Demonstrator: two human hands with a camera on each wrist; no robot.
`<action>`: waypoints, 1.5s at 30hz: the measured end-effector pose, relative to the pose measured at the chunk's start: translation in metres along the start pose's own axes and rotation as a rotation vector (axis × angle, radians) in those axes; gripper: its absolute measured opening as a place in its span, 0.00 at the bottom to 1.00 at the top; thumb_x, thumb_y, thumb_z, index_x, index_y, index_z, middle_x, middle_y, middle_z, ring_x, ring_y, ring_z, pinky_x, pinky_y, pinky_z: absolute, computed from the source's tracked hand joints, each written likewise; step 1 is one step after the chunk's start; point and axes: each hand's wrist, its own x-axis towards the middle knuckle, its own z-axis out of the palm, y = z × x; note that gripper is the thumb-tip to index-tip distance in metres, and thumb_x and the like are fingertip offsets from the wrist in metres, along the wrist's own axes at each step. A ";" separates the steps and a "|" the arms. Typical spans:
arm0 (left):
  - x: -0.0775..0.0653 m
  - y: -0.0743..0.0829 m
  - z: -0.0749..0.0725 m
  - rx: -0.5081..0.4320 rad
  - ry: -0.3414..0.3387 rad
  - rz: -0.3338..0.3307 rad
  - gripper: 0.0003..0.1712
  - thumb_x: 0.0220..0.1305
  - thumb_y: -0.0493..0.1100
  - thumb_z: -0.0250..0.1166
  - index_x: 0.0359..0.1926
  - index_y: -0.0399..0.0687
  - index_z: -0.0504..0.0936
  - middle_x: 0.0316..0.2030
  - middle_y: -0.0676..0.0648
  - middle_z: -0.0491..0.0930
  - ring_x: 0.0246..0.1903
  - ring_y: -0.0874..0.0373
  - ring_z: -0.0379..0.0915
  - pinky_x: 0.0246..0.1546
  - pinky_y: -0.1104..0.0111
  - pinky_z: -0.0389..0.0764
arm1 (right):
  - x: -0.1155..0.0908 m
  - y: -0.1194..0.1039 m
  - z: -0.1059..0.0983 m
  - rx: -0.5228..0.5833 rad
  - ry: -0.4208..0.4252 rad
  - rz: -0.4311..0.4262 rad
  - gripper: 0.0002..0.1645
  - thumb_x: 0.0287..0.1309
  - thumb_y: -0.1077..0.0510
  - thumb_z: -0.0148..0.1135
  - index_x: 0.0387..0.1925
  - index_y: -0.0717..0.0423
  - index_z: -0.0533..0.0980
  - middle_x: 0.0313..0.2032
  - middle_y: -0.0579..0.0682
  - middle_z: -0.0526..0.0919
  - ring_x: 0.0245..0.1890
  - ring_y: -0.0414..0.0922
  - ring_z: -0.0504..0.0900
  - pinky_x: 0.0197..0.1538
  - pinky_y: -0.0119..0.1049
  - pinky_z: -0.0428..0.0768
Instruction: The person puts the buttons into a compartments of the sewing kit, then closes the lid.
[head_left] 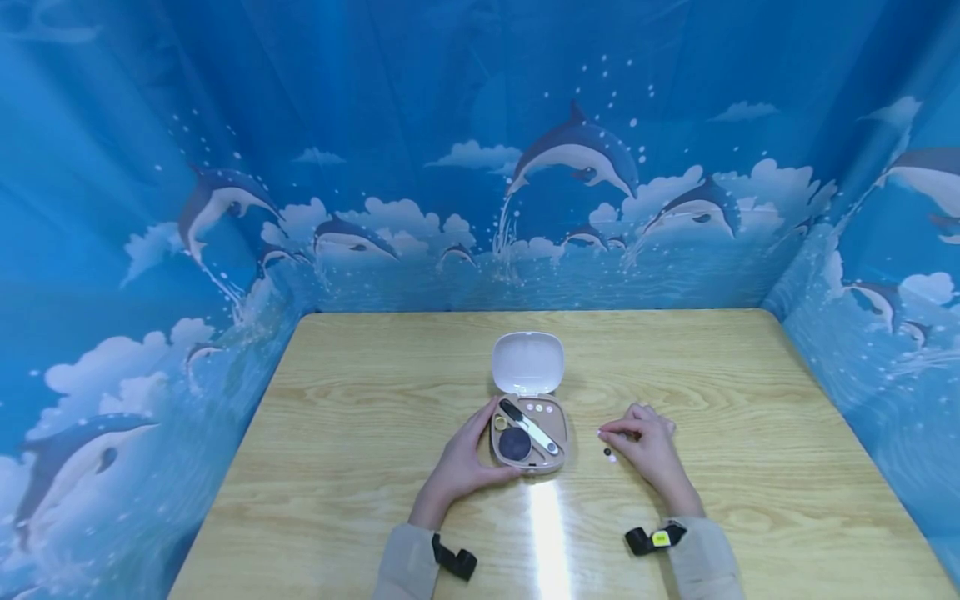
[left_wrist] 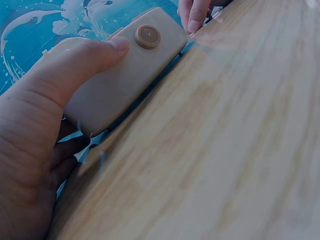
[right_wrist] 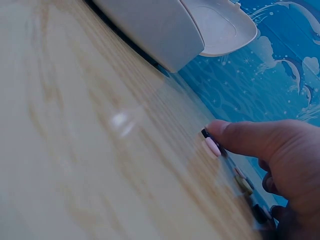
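A sewing kit box [head_left: 564,446] stands on the table with its white lid [head_left: 528,363] raised. Inside lie thread snips [head_left: 534,431] with black and white parts, a dark round piece [head_left: 515,444], a small gold ring [head_left: 500,423] and several pale buttons [head_left: 539,408]. My left hand [head_left: 463,463] grips the box's left side, thumb along the front near a round catch [left_wrist: 148,36]. Right of the box, my right hand [head_left: 651,443] brings thumb and forefinger together on a tiny white button [head_left: 599,432]. Just below lie a black button [head_left: 607,452] and a pink button [right_wrist: 212,146].
More small buttons, one olive [right_wrist: 243,185], lie beneath the right hand in the right wrist view. The wood-grain table [head_left: 360,392] is bordered by a blue dolphin-print curtain [head_left: 420,275]. A bright reflection crosses the table in front of the box.
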 end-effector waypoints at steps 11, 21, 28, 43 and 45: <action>0.000 0.000 0.001 0.000 -0.002 -0.005 0.71 0.36 0.69 0.80 0.78 0.62 0.51 0.75 0.55 0.56 0.72 0.50 0.54 0.70 0.46 0.58 | 0.000 0.000 0.000 0.011 0.011 -0.013 0.09 0.41 0.63 0.80 0.28 0.50 0.88 0.22 0.37 0.67 0.27 0.36 0.62 0.39 0.39 0.50; 0.000 0.001 0.000 0.003 -0.003 -0.011 0.71 0.36 0.68 0.80 0.78 0.63 0.51 0.75 0.54 0.56 0.72 0.50 0.54 0.70 0.46 0.58 | 0.000 -0.001 0.000 -0.010 0.005 0.013 0.09 0.42 0.62 0.80 0.28 0.49 0.87 0.22 0.37 0.68 0.28 0.37 0.62 0.39 0.39 0.51; 0.000 0.001 0.000 -0.004 -0.006 -0.022 0.71 0.35 0.68 0.80 0.78 0.64 0.51 0.75 0.54 0.56 0.72 0.50 0.54 0.70 0.46 0.58 | 0.003 -0.006 -0.004 -0.018 -0.008 0.048 0.07 0.45 0.59 0.79 0.29 0.49 0.87 0.22 0.38 0.70 0.29 0.39 0.64 0.41 0.41 0.53; -0.001 0.004 -0.002 -0.006 -0.003 -0.019 0.71 0.36 0.67 0.81 0.78 0.62 0.52 0.74 0.53 0.57 0.72 0.50 0.54 0.70 0.47 0.58 | 0.012 -0.013 -0.006 -0.004 0.029 0.041 0.08 0.43 0.61 0.79 0.28 0.49 0.87 0.21 0.41 0.67 0.27 0.39 0.61 0.40 0.41 0.53; -0.001 0.004 -0.002 -0.004 -0.003 -0.013 0.71 0.36 0.67 0.81 0.78 0.62 0.52 0.74 0.53 0.57 0.72 0.50 0.54 0.70 0.47 0.58 | 0.014 -0.015 -0.006 -0.014 0.029 0.039 0.08 0.44 0.61 0.79 0.29 0.48 0.88 0.21 0.40 0.67 0.27 0.38 0.60 0.40 0.41 0.53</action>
